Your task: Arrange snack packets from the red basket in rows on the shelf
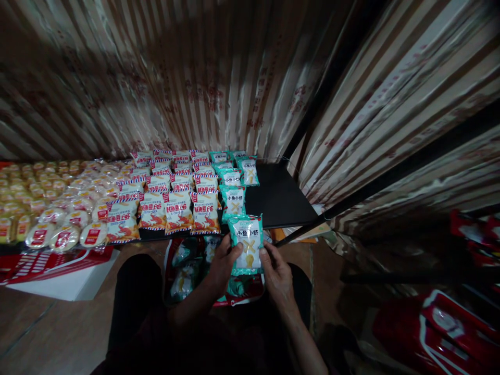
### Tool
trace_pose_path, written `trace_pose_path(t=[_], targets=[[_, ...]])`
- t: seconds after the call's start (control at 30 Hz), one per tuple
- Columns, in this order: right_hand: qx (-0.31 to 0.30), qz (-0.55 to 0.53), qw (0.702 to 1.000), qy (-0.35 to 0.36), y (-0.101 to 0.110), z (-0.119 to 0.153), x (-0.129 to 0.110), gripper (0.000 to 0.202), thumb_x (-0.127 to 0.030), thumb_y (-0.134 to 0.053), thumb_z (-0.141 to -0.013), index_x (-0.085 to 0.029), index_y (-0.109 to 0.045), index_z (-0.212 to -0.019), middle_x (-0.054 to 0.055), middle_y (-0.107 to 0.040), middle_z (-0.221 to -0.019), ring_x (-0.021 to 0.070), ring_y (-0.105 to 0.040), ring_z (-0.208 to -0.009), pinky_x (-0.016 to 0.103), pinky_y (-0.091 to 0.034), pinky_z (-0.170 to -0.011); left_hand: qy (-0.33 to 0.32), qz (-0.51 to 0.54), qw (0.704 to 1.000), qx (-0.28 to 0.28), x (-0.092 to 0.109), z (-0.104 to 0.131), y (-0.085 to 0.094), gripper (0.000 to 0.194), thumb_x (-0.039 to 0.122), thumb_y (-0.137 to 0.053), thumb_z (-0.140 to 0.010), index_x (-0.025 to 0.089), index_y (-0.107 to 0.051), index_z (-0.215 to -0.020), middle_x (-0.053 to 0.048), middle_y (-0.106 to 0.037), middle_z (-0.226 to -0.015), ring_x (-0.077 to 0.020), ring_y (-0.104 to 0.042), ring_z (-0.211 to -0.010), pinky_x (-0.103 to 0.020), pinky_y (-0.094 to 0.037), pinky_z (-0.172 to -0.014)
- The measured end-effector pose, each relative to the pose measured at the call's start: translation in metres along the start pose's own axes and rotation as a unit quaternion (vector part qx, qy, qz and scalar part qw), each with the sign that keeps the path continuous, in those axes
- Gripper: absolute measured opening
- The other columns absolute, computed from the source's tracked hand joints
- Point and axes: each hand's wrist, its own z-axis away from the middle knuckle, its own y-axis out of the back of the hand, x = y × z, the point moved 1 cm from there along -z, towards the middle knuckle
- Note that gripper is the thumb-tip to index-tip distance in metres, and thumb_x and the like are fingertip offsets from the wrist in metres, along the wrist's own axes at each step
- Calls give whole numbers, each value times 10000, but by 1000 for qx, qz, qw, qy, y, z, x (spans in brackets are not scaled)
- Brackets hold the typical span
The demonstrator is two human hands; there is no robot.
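Note:
A green and white snack bag (248,250) is held upright between my two hands at the shelf's front edge. My left hand (223,264) grips its left side, thumb on the front. On its right side is my right hand (277,271), closed on the bag with the thumb in front. Right behind it, a column of matching green bags (233,200) runs back along the black shelf (287,195). Rows of orange and white shrimp snack bags (178,213) stand to their left. Between my knees, a red-rimmed container (255,294) holds several more green bags, partly hidden by my left arm.
Round wrapped cakes (65,237) cover the shelf's left part, above a red and white box (84,276). Dark metal posts (312,112) slant at the right. Striped printed sheeting (219,67) hangs behind. A red package (437,328) lies at the lower right.

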Motion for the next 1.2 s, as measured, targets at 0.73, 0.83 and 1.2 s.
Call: trace_pose_path(t=[0.73, 0.83, 1.2], targets=[[15, -21, 1000, 1, 17, -45, 1, 558, -577, -638, -748, -192, -658, -1152, 104, -652, -1230, 280, -589, -1142, 461, -462, -984, -14, -56, 998, 22, -2, -37, -13, 649, 221, -778, -644, 154, -548, -1248, -125, -674, -1170, -282, -632, -1076, -427, -472, -968], [-3, -36, 999, -1, 17, -46, -3, 597, -565, -673, -725, -197, -633, -1194, 104, -651, -1231, 276, -596, -1131, 443, -488, -951, -29, -67, 997, 15, 2, -42, -16, 645, 235, -766, -660, 140, -545, -1258, -138, -655, -1203, -295, -617, -1104, -435, -466, -976], [59, -62, 995, -40, 23, -72, 0, 640, -596, -691, -667, -188, -650, -1159, 73, -727, -1009, 226, -667, -887, 333, -548, -752, -59, -38, 998, -7, -5, -65, -40, 558, 245, -773, -680, 128, -577, -1190, -141, -660, -1189, -266, -629, -1086, -405, -476, -979]])
